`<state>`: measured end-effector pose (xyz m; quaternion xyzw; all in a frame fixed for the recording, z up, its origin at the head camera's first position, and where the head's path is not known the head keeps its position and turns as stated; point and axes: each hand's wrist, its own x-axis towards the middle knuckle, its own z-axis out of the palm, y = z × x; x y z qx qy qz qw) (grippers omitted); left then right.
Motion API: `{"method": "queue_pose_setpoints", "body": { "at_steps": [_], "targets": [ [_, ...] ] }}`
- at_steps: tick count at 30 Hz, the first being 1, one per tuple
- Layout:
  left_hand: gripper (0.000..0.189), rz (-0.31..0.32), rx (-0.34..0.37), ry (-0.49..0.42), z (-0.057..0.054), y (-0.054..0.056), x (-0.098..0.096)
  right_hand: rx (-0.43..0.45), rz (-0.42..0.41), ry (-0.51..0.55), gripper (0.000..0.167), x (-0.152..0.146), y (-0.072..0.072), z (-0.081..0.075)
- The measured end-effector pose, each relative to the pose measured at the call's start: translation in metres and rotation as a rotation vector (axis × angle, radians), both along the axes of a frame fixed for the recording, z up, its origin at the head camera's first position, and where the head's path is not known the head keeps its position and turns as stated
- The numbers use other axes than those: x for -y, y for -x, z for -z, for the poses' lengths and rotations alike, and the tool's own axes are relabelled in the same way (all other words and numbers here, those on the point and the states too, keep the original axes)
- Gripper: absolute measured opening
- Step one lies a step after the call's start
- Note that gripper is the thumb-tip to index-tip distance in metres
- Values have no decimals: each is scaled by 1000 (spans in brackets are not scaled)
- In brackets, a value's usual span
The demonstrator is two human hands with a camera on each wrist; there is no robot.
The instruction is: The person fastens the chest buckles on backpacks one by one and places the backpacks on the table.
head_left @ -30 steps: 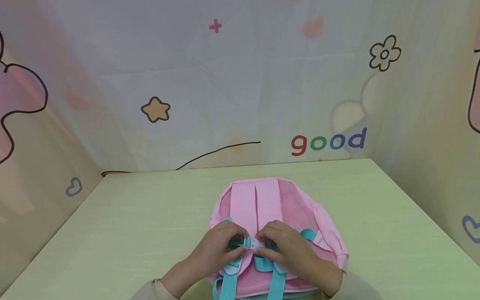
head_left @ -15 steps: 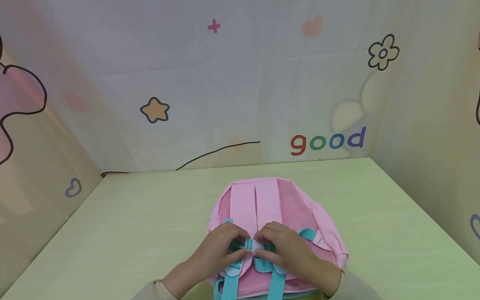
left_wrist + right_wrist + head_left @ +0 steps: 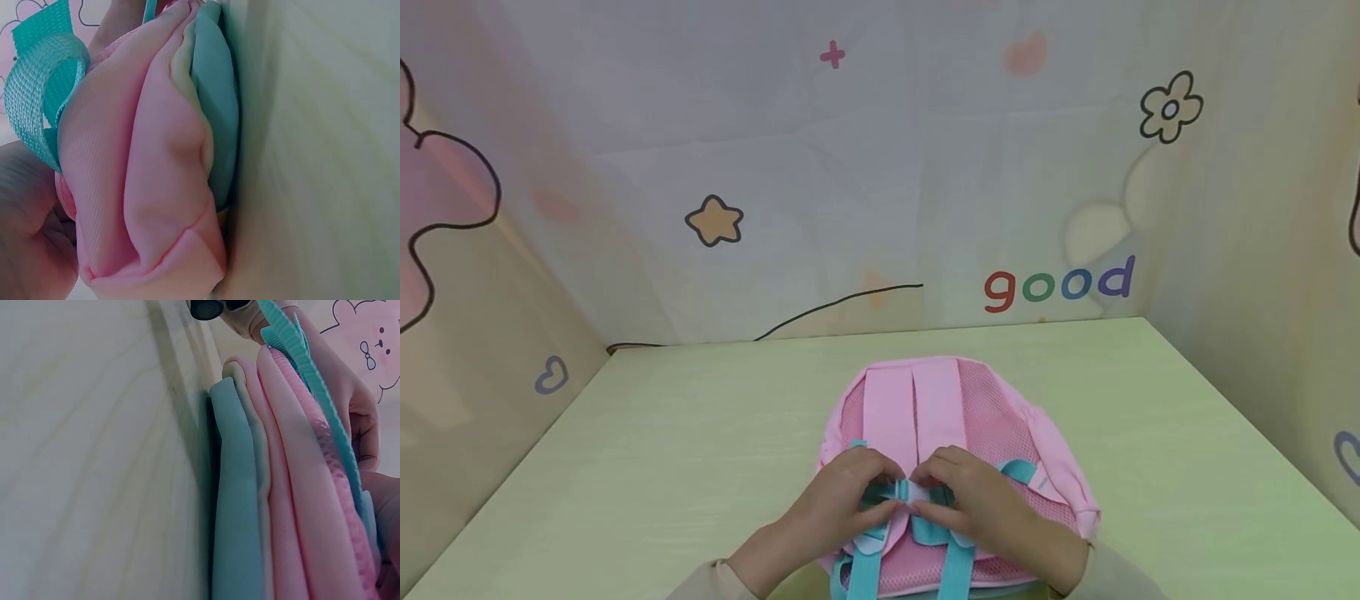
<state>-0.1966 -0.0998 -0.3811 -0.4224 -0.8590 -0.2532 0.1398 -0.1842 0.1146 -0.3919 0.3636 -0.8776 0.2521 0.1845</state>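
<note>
A pink backpack (image 3: 992, 400) with mesh panels lies on the table, its shoulder straps (image 3: 889, 408) facing up. Across the straps runs a teal webbing strap with a small white buckle (image 3: 917, 492). On the buckle's left side, where the teal strap ends, my left hand (image 3: 842, 496) pinches between thumb and fingers. From the right, my right hand (image 3: 973, 496) pinches the white part. The fingertips of both hands nearly meet, and they partly cover the buckle. In the left wrist view, a teal webbing loop (image 3: 31, 100) rises from the backpack's side (image 3: 112, 156).
The light green table (image 3: 700, 433) spreads around the backpack. A printed cloth backdrop (image 3: 775, 167) stands along the back and both sides. Two teal straps (image 3: 955, 571) trail toward the table's front edge.
The hands have come slightly closer together, the left one shifting a little right, and the gap at the buckle looks narrower. The backpack stays in place.
</note>
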Motion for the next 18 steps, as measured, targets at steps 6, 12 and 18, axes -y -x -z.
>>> {"method": "queue_pose_setpoints", "body": {
  "at_steps": [6,12,18],
  "targets": [
    [21,7,-15,6,-2,1,-2,18,4,-4,18,-5,0,-1],
    [23,-23,-40,43,-9,0,-1,79,-5,-8,17,-10,1,-4],
    [27,-54,-93,62,-18,1,5,102,-7,-44,16,-17,1,-13]
  ]
}}
